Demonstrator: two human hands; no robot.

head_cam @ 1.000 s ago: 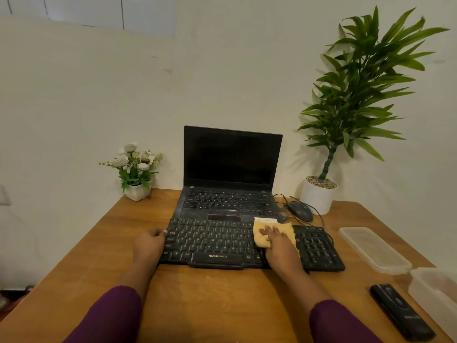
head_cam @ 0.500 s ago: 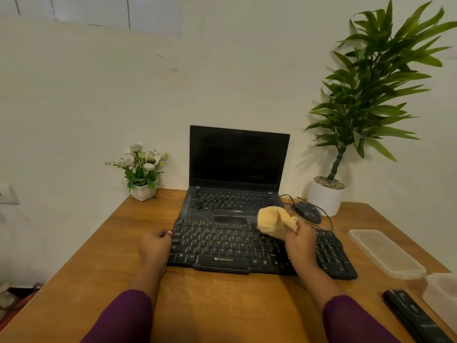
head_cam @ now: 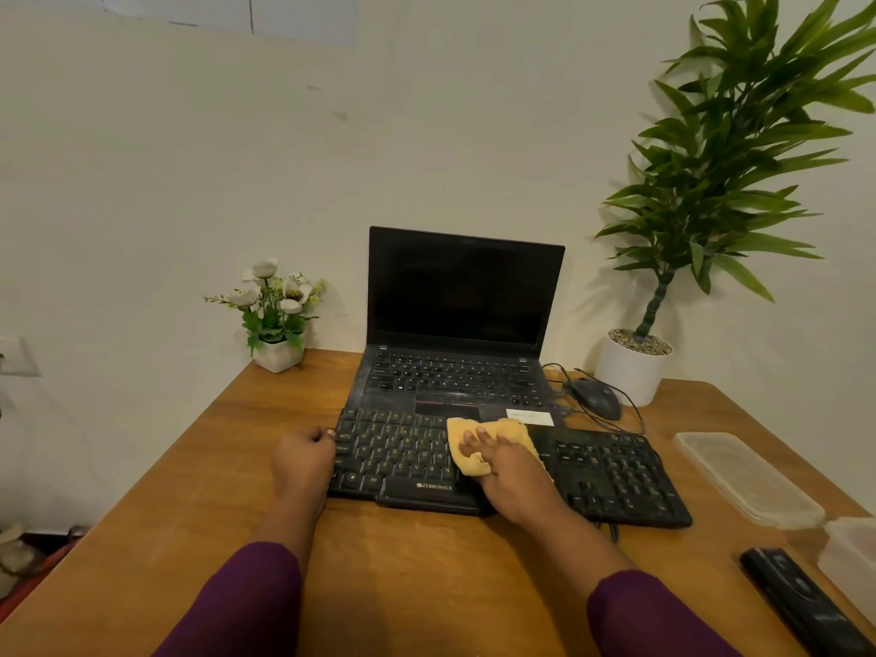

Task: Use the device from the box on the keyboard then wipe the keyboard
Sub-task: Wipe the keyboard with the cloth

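1. A yellow cloth (head_cam: pixel 515 430) lay bunched on the middle of the black keyboard (head_cam: pixel 403 457), which sat near the front of the wooden table (head_cam: pixel 426 571), hard against an open laptop (head_cam: pixel 464 296).
2. The right hand (head_cam: pixel 507 476) pressed the cloth onto the keys, its fingers stretched flat across the fabric rather than curled round it.
3. The left hand (head_cam: pixel 303 459) sat against the keyboard's left edge with its fingers curled. From this angle it could not be told whether they gripped the edge or merely braced it.
4. The cloth looked soft and limp, likely to ruck up over the keys, so it was best kept spread under palm and fingers. The keyboard seemed light, stiff and apt to skid on smooth wood, so it was best steadied by its end frame, not its keys.
5. The black device (head_cam: pixel 801 604) lay at the table's right, near the clear box (head_cam: pixel 853 557) and its lid (head_cam: pixel 744 476), which suggested the wiping step was in hand.
6. A mouse (head_cam: pixel 595 395), a potted plant (head_cam: pixel 633 367) and small flowers (head_cam: pixel 275 301) stood behind.
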